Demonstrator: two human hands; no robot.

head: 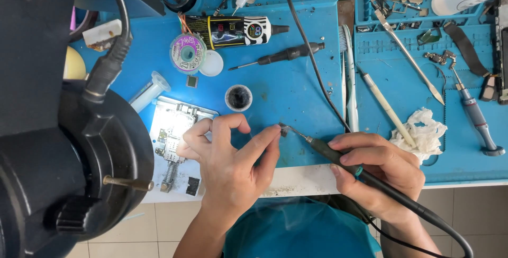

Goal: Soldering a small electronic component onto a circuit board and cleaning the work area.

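My right hand (pixel 378 171) grips a dark soldering iron (pixel 330 155) like a pen, its cord trailing off to the lower right. The iron's tip touches a tiny grey chip (pixel 283 129) on the blue mat (pixel 296 89). My left hand (pixel 227 155) rests on the mat's front edge, its index fingertip steadying that chip from the left; the other fingers curl toward a lit circuit board (pixel 172 131) held in a metal clamp under the microscope (pixel 58 147).
A small pot of dark flux (pixel 238 98), a solder wick spool (pixel 187 53), a black glue tube (pixel 238 29), a screwdriver (pixel 280 55), tweezers (pixel 410 57), a crumpled tissue (pixel 423 131) and a second mat holding parts lie behind and to the right.
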